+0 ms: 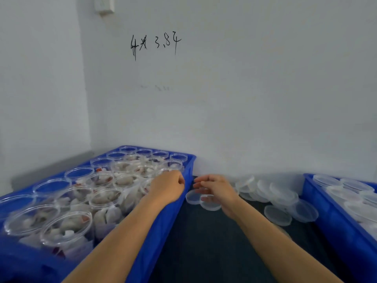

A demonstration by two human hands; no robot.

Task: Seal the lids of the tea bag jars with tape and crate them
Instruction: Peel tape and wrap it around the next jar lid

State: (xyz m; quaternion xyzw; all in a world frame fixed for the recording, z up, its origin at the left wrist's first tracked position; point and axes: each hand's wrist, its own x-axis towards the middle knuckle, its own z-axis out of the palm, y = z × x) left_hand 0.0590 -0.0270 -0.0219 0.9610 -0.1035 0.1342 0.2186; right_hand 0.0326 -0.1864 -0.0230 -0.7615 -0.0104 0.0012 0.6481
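A: So, how far along does this look?

B: Early, I'd judge. The left blue crate [163,221] is full of open jars [106,199] with tea bags inside, and none that I can see wears a lid. The far row looks empty.

A: And the lids?

B: A loose pile of clear lids [281,199] lies on the dark surface [214,242] between the two crates, toward the far wall [224,88]. The right blue crate [326,217] holds what look like capped jars, but they are too blurred to tell if tape is on them.

A: What are the hands doing?

B: The left hand [168,186] hangs over the far right corner of the left crate, fingers curled; whether it grips a jar there I cannot tell. The right hand [214,188] sits just beside it, fingers loosely bent over two lids, seemingly picking one up.

A: Any tape?

B: None in view. So capping is barely begun on this crate, and sealing and crating remain.
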